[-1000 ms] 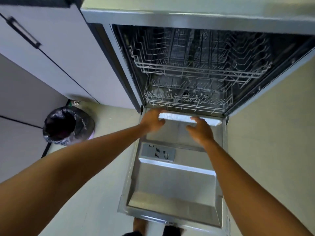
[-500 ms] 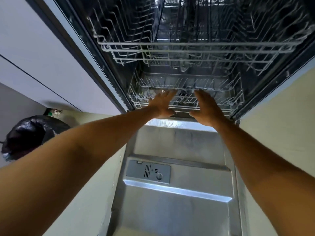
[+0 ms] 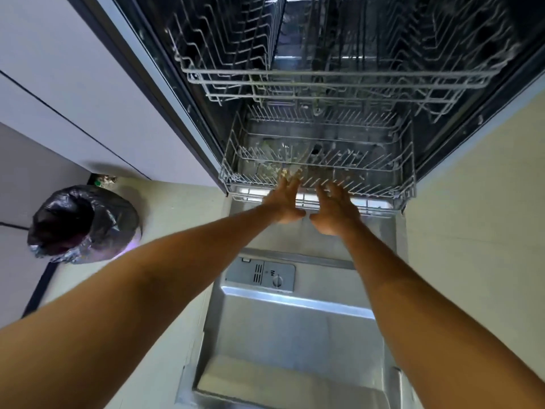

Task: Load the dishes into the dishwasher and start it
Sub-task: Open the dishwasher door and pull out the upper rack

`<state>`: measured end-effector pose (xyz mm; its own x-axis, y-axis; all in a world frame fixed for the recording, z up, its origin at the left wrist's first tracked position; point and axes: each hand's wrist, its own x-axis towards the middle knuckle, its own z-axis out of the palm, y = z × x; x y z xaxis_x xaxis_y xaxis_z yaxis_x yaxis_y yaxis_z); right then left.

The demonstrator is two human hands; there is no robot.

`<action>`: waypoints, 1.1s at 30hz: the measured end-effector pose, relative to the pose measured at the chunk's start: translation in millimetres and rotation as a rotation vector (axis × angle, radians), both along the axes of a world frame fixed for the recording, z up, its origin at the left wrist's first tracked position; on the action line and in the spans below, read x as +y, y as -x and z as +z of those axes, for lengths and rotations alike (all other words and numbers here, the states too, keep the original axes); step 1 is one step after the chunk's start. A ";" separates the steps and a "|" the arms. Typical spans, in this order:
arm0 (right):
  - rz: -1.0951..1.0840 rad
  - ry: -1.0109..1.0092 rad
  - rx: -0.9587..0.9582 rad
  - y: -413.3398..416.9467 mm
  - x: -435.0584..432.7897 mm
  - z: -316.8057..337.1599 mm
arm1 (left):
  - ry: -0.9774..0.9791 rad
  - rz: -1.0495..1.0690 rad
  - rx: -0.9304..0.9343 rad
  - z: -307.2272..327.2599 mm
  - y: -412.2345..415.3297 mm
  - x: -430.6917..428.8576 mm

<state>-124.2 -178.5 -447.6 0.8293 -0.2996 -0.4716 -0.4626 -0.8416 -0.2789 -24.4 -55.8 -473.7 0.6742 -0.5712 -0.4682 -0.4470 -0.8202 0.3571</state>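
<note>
Leaving the steel door (image 3: 295,335), your open left hand (image 3: 284,202) and open right hand (image 3: 336,211) reach the grey wire lower rack (image 3: 383,184) at 12 o'clock, likely to pull it out.

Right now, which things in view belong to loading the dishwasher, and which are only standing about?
For the job: lower rack, upper rack, open door, detergent dispenser, left hand and right hand, both with straight fingers at the lower rack's front.
Just standing about: bin with black bag, cupboard fronts.
</note>
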 end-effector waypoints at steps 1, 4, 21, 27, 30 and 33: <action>-0.005 -0.015 0.011 4.5 3.2 2.2 | -0.006 -0.006 0.004 1.9 6.6 4.2; -0.018 -0.057 0.067 31.0 19.0 8.2 | -0.047 -0.027 0.019 7.6 38.3 21.3; -0.073 -0.168 0.059 151.7 90.8 2.3 | 0.031 0.094 0.040 14.4 163.8 88.6; -0.083 -0.195 0.137 180.2 111.1 3.9 | -0.022 0.086 0.115 24.1 190.0 104.7; -0.094 -0.231 0.164 196.7 121.2 10.2 | -0.048 0.069 0.141 27.9 203.0 114.1; -0.114 -0.254 0.186 211.3 134.9 13.4 | -0.070 0.052 0.175 25.2 215.6 125.2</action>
